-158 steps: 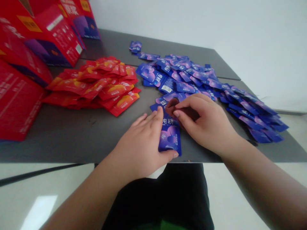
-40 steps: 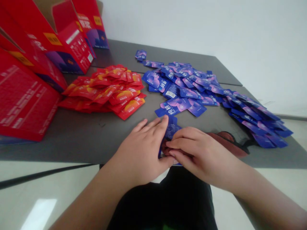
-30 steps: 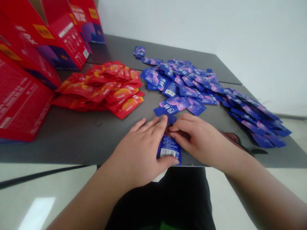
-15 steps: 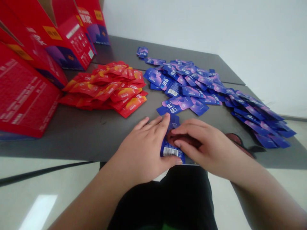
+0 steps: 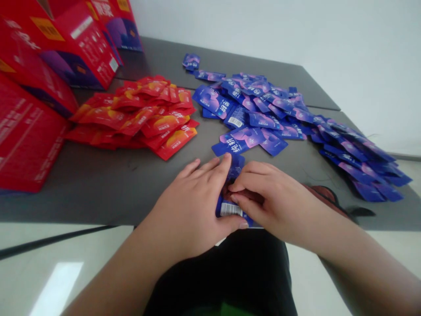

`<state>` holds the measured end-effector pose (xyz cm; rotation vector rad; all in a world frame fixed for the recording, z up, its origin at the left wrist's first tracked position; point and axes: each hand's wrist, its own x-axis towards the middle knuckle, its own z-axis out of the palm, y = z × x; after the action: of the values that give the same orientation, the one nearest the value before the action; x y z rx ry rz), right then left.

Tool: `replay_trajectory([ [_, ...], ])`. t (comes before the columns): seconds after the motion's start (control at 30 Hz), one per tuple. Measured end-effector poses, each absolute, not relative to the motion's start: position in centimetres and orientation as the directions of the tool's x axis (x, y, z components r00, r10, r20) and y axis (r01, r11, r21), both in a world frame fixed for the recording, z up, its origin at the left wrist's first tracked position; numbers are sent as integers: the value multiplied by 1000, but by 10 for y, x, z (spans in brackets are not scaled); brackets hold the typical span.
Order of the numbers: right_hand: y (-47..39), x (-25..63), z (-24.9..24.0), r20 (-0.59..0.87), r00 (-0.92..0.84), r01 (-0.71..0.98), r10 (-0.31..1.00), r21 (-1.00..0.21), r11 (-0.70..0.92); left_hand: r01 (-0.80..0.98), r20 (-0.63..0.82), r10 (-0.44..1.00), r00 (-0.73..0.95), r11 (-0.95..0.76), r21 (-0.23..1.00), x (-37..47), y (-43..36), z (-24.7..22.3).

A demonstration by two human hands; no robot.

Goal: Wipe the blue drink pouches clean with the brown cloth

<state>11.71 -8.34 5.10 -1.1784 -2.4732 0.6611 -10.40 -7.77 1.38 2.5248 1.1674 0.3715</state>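
Note:
My left hand [image 5: 197,206] lies flat with its fingers stretched out, over the left side of a blue sachet [image 5: 232,209] at the table's near edge. The sachet's barcode shows between my thumb and forefinger. My right hand [image 5: 266,191] is closed in a pinch over the same sachet. Beneath its fingertips shows a dark reddish-brown thing [image 5: 226,189], mostly hidden, whose kind I cannot make out. Just beyond my fingers lies a loose heap of blue-and-purple sachets [image 5: 253,105]. To the left is a pile of red-and-orange sachets [image 5: 141,114].
Several red cartons [image 5: 26,136] stand at the left, some with open tops. Another brown item with black edging [image 5: 324,195] lies right of my right hand, partly under the forearm. Sachets [image 5: 358,153] spread along the right of the grey table [image 5: 108,180]. A white wall [image 5: 263,30] rises behind.
The view has shifted slightly, so the cartons and red pile sit farther left. Both hands stay on the sachet; my right fingertips are pinched a little closer together.

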Motion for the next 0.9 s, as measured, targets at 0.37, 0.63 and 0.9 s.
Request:
replay_trajectory([
  [0.37,-54,130,41,268,-360,814,894,-377,441,669,87,736,671,-652,356,-107,-77,15],
  [0.63,-108,117,62,97,-647,572,757,-594,565,650,104,738,667,-644,403,-108,-80,15],
  [0.9,-98,114,55,65,-658,604,751,-550,577,659,94,746,659,-633,406,-107,-80,12],
])
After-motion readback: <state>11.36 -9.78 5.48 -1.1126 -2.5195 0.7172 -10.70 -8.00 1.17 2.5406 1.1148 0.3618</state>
